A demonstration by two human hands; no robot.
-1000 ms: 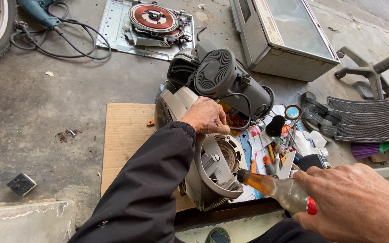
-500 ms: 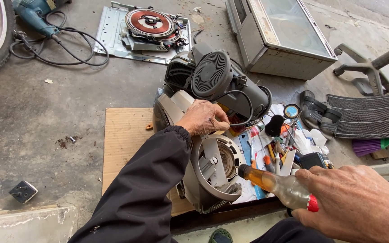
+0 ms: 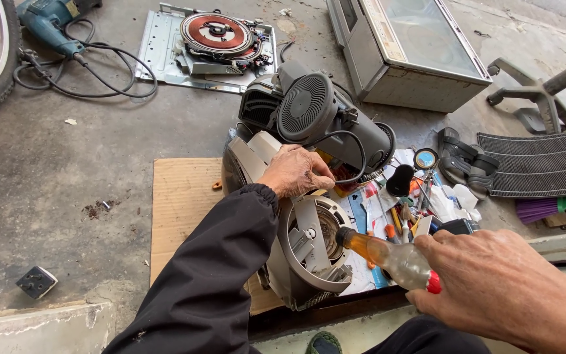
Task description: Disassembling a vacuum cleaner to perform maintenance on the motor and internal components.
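1. Grey fan housing (image 3: 309,255), opened up, round ring and hub facing up, lying on cardboard.
2. Small clear bottle (image 3: 388,257) of amber liquid, tipped sideways, black nozzle right over the hub.

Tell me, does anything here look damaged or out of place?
Yes. The grey appliance under the left hand lies on its side, opened, with inner parts exposed. The right hand tilts a small bottle toward its opening.

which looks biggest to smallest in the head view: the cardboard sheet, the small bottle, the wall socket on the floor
1. cardboard sheet, partly covered
2. small bottle of amber liquid, held in the right hand, nearer the camera
3. wall socket
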